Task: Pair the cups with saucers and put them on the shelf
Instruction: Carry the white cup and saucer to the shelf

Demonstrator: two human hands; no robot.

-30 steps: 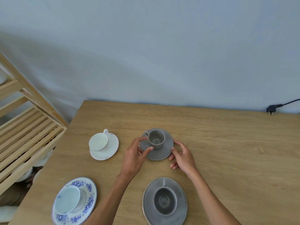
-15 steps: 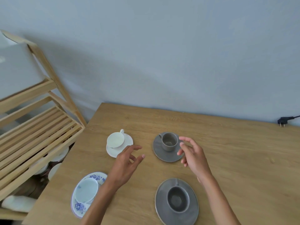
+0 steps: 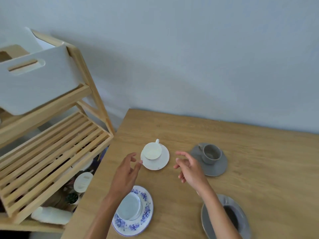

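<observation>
A white cup stands on a white saucer near the table's left edge. My left hand is open just left of that saucer, its fingertips almost touching the rim. My right hand is open to the saucer's right, holding nothing. Behind it a small grey cup sits on a grey saucer. A pale blue cup rests on a blue-flowered saucer, partly under my left forearm. A dark grey cup on a large grey saucer is partly hidden by my right forearm.
A wooden slatted shelf stands left of the wooden table. A white box sits on its upper level. Dishes lie on the level below the slats. The wall runs behind the table.
Both hands have left the small grey cup and saucer and moved left to either side of the white cup and saucer. My view has swung left toward the shelf.
</observation>
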